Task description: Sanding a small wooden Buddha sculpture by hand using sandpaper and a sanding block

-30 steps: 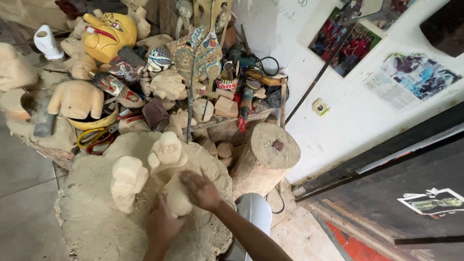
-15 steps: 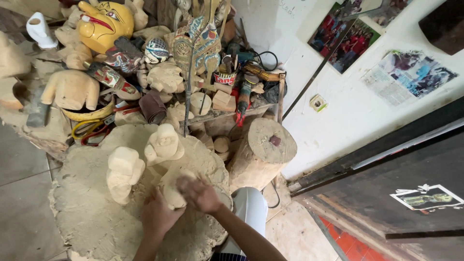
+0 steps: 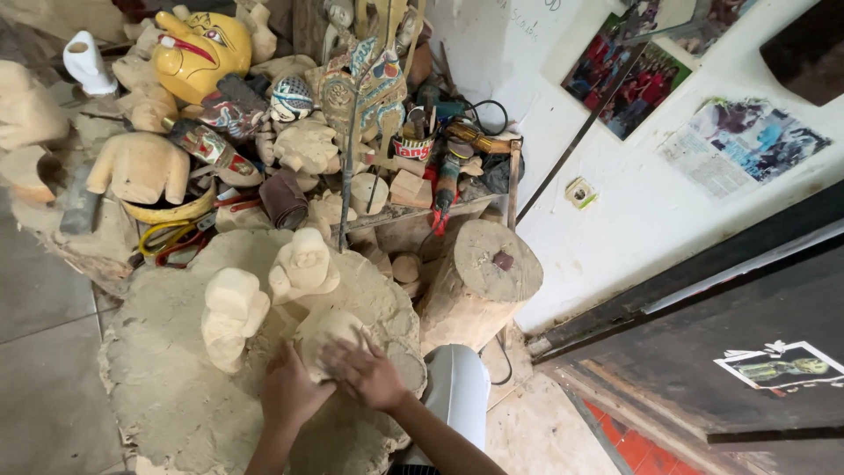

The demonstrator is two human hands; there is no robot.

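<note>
Two bare hands meet on one pale, rounded, unpainted wooden carving (image 3: 327, 339) that lies on a wide, dust-coloured mound of wood shavings (image 3: 167, 396). I take that carving as my landmark. My left hand (image 3: 290, 391) cups it from the near side, and my right hand (image 3: 369, 376) lies flat over its right flank with fingers spread; each grip is closed onto the carving, pressing it between the palms.

Just beyond the carving stands a pale carved wooden head with a rounded cap (image 3: 303, 264), upright on the same mound. To the carving's left stands a taller pale unpainted figure blank (image 3: 230, 315), near it but not touching. To the right of the carving sits a thick round log stump with a flat cut top (image 3: 482, 281), and just at its near right a smooth white rounded plastic object (image 3: 457, 387) rises from the floor.

Far beyond the carving, the heap holds a glossy yellow painted mask with red lips (image 3: 200, 48), a headless pale wooden torso (image 3: 141, 167), and a flat, ornate painted shadow puppet on a stick (image 3: 369, 88). Beyond and left of the carving, red and yellow handled scissors (image 3: 176, 239) lie by the mound's edge. A white wall with pinned photographs (image 3: 633, 75) stands far to the right beyond the stump.
</note>
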